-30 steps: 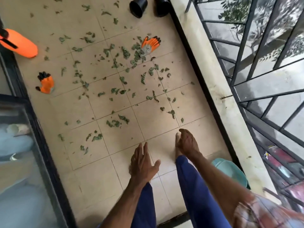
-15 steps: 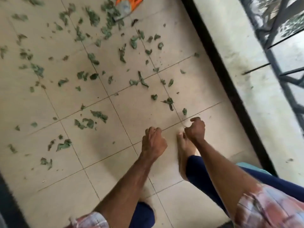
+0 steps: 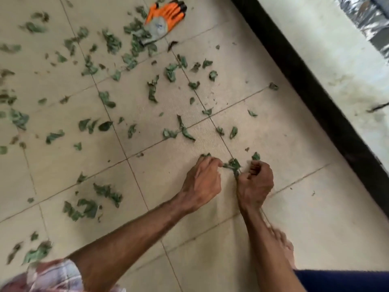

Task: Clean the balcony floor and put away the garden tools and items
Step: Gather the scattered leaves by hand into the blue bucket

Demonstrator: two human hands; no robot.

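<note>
The left hand (image 3: 202, 182) is pressing down with its fingers curled, its grip clenching on a few of the crumpled green leaves (image 3: 232, 165). One scrap is poking out beyond the knuckles, and the thumb tip is touching the small clump lying between the two hands. The right hand (image 3: 255, 184) is working just beside it, fingers folded toward the palm, its grip pinching the near end of that same clump, while another leaf is lying just past its knuckles. Both hands are resting low on the beige tiled balcony floor (image 3: 273, 133), and many more leaves are lying scattered across the tiles to the left and further ahead. Well beyond the hands, an orange and grey work glove (image 3: 164, 17) with black fingertips is lying flat among the thickest litter. A black strip (image 3: 305, 91) is running diagonally along the floor's right edge, bordering a pale concrete ledge (image 3: 336, 49). A bare foot (image 3: 282, 245) is showing behind the right forearm.
</note>
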